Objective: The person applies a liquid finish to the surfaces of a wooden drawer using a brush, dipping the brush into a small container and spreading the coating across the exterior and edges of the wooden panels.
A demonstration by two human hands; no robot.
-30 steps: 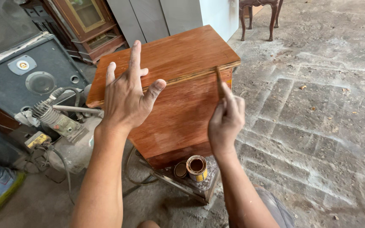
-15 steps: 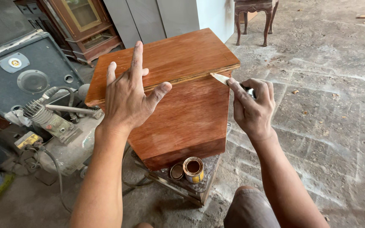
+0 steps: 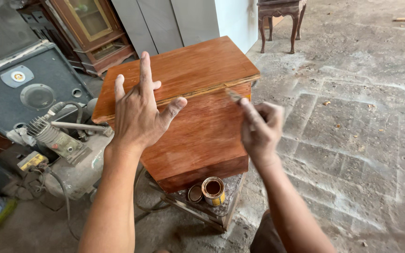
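The glossy reddish-brown wooden box (image 3: 198,117) stood on a low stand above an open small tin (image 3: 213,190), while the left hand (image 3: 139,112) hovered spread and the right hand (image 3: 258,129) pinched what seemed a blurred brush (image 3: 234,96) at its front edge.

We see both our forearms bare to the elbow, no sleeves, no gloves, no rings or watch; dark trousers cover our knee (image 3: 270,234)
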